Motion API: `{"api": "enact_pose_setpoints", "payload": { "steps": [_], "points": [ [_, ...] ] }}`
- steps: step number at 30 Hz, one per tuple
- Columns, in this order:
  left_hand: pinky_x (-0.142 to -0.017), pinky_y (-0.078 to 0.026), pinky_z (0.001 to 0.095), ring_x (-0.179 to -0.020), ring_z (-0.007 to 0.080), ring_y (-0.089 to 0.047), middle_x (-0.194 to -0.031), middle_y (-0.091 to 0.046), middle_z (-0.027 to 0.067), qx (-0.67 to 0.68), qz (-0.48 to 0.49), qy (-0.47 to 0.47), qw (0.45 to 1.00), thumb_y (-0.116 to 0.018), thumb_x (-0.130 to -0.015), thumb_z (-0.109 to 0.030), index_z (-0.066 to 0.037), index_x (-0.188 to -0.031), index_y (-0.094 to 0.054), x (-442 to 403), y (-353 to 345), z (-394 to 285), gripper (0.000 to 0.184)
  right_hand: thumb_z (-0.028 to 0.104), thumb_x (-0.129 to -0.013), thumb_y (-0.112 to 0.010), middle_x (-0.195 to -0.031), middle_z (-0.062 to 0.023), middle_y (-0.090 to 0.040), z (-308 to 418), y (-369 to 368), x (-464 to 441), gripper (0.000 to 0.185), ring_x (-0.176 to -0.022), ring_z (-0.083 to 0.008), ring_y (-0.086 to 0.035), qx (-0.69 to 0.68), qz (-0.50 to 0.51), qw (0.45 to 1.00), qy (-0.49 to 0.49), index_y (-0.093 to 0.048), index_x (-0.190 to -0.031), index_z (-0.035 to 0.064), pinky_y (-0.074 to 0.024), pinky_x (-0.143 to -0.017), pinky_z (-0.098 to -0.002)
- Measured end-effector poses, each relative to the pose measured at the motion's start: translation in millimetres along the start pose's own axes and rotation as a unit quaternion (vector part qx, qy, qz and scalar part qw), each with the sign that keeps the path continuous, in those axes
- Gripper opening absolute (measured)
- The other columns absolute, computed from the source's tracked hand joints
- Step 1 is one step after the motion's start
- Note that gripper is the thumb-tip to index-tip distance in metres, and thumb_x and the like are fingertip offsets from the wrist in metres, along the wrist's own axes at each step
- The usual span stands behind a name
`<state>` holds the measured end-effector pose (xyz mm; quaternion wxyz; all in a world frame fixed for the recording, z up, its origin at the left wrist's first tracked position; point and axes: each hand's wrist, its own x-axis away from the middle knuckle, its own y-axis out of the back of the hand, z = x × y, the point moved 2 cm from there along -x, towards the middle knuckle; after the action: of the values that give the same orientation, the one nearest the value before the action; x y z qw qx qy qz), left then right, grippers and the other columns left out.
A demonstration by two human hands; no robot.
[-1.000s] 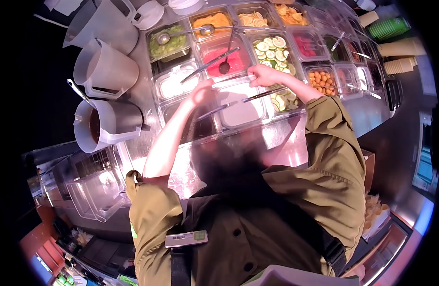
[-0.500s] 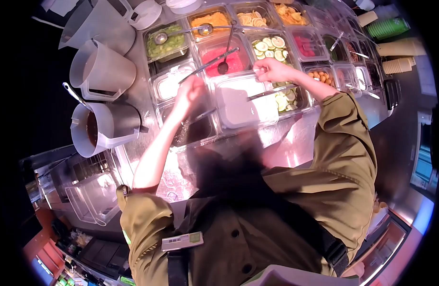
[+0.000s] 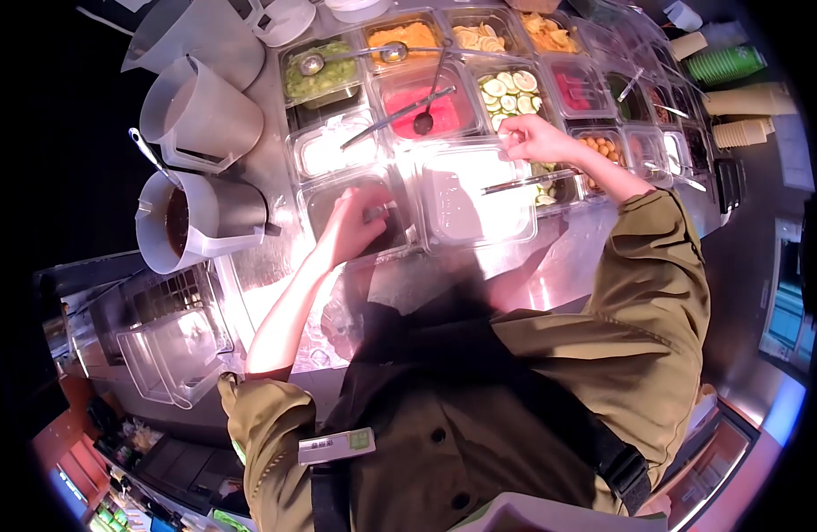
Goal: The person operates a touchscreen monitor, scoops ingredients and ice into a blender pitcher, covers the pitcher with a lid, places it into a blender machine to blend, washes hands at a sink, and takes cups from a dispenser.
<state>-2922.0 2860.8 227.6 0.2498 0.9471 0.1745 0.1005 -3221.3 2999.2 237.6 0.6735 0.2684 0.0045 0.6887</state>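
My left hand (image 3: 353, 223) is over the dark front-left container (image 3: 386, 241), fingers closed round the short grey end of a utensil handle (image 3: 374, 213); the rest of it is hidden. My right hand (image 3: 534, 142) has its thumb and fingers pinched together above the lime slices (image 3: 512, 92). Whatever is in that pinch is too small to make out. Between the hands sits a container with a whitish cover (image 3: 453, 208). A dark slim utensil (image 3: 518, 183) lies across its right side. Another long utensil (image 3: 398, 116) rests over the pink-filled container, beside a black ladle (image 3: 424, 122).
Pitchers stand at left, one (image 3: 180, 222) holding dark liquid and a spoon. At the back are containers of green pulp (image 3: 324, 75), orange pulp (image 3: 413, 37) and dried slices (image 3: 479, 37). Stacked cups (image 3: 726, 64) are at far right. A clear bin (image 3: 173, 355) sits lower left.
My left hand has come down from the end of the long utensil to the dark front-left container and closed on a handle there. My right hand stays pinched near the lime slices.
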Motion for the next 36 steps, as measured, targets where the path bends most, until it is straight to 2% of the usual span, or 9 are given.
{"api": "enact_pose_setpoints", "payload": {
  "steps": [8,12,16,20,21,25,31,35,36],
  "points": [
    [-0.073,-0.041,0.0337,-0.082,0.027,-0.051,-0.085,-0.053,0.015,-0.083,-0.029,0.013,0.996,-0.056,-0.072,-0.012,-0.006,-0.095,-0.054,-5.4,-6.8,-10.5,0.024,0.009,-0.066,-0.062,-0.063,-0.001,-0.052,-0.7,6.9,58.3,0.015,-0.052,-0.0078,-0.048,-0.001,-0.027,0.998,-0.06,-0.051,-0.075,0.0017,-0.0378,-0.046,-0.0219],
    [-0.079,-0.036,0.0393,-0.088,0.0307,-0.048,-0.082,-0.056,0.0148,-0.092,-0.07,0.018,0.993,-0.056,-0.067,-0.008,-0.007,-0.091,-0.054,-4.6,-17.9,-20.9,0.024,0.009,-0.066,-0.062,-0.063,-0.0008,-0.052,-18.9,-0.8,100.2,0.016,-0.053,-0.0076,-0.049,-0.025,-0.033,0.996,-0.078,-0.052,-0.075,0.0012,-0.0379,-0.046,-0.0218],
    [-0.078,-0.038,0.0366,-0.088,0.0281,-0.049,-0.086,-0.053,0.0142,-0.154,-0.081,-0.005,0.985,-0.055,-0.07,-0.01,-0.009,-0.097,-0.054,-9.7,-38.0,-14.8,0.027,0.003,-0.066,-0.06,-0.058,-0.0005,-0.05,-39.8,-11.4,136.0,0.012,-0.05,-0.0074,-0.048,-0.063,-0.042,0.993,-0.087,-0.049,-0.071,0.0017,-0.0382,-0.045,-0.022],
    [-0.08,-0.035,0.0398,-0.089,0.0311,-0.048,-0.087,-0.057,0.0138,-0.162,-0.097,-0.043,0.981,-0.052,-0.068,-0.01,-0.004,-0.088,-0.055,-19.5,-54.8,-9.0,0.021,0.002,-0.066,-0.059,-0.055,0.0,-0.048,-54.4,-22.2,165.0,0.013,-0.048,-0.007,-0.047,-0.086,-0.051,0.988,-0.118,-0.046,-0.068,0.0025,-0.0384,-0.045,-0.0219],
    [-0.081,-0.034,0.0396,-0.091,0.0305,-0.048,-0.089,-0.057,0.0142,-0.164,-0.067,0.001,0.984,-0.052,-0.067,-0.01,-0.004,-0.085,-0.056,-22.8,-56.7,-8.6,0.02,0.002,-0.067,-0.059,-0.055,0.0001,-0.048,-58.0,-24.6,168.1,0.014,-0.048,-0.0069,-0.047,-0.083,-0.052,0.988,-0.119,-0.045,-0.067,0.0027,-0.0384,-0.044,-0.0218],
    [-0.08,-0.036,0.0387,-0.089,0.0302,-0.048,-0.089,-0.057,0.012,-0.173,-0.08,-0.051,0.98,-0.045,-0.068,-0.004,-0.007,-0.095,-0.055,-26.6,-70.2,7.3,0.029,0.0,-0.068,-0.057,-0.053,0.0001,-0.047,-70.4,-27.6,177.4,0.012,-0.044,-0.0092,-0.051,-0.067,-0.055,0.989,-0.116,-0.046,-0.072,0.0016,-0.039,-0.043,-0.0221],
    [-0.077,-0.04,0.0377,-0.083,0.0287,-0.052,-0.082,-0.058,0.0112,-0.207,-0.269,0.013,0.94,-0.047,-0.066,-0.002,-0.005,-0.082,-0.058,-9.6,-14.2,41.9,0.019,0.0,-0.069,-0.057,-0.052,0.0005,-0.047,-64.6,-24.7,176.2,0.014,-0.042,-0.0106,-0.052,-0.1,-0.044,0.986,-0.126,-0.047,-0.079,0.0007,-0.0402,-0.042,-0.0223],
    [-0.076,-0.04,0.0387,-0.084,0.0286,-0.05,-0.083,-0.054,0.0105,-0.298,-0.308,0.056,0.902,-0.048,-0.066,-0.003,-0.006,-0.085,-0.055,13.5,24.2,69.5,0.02,0.014,-0.071,-0.062,-0.071,-0.0021,-0.052,-42.9,-11.0,179.5,0.024,-0.065,-0.0098,-0.055,-0.079,-0.005,0.973,-0.215,-0.049,-0.088,0.0016,-0.0431,-0.053,-0.0224],
    [-0.076,-0.04,0.0389,-0.084,0.0287,-0.049,-0.084,-0.054,0.0105,-0.299,-0.31,0.07,0.9,-0.049,-0.066,-0.003,-0.006,-0.085,-0.055,21.6,28.8,74.7,0.02,0.023,-0.072,-0.064,-0.08,-0.0032,-0.053,-38.0,0.6,177.3,0.036,-0.077,-0.0099,-0.052,-0.02,0.006,0.975,-0.222,-0.049,-0.097,0.0024,-0.0434,-0.06,-0.0233]
  ]
}}
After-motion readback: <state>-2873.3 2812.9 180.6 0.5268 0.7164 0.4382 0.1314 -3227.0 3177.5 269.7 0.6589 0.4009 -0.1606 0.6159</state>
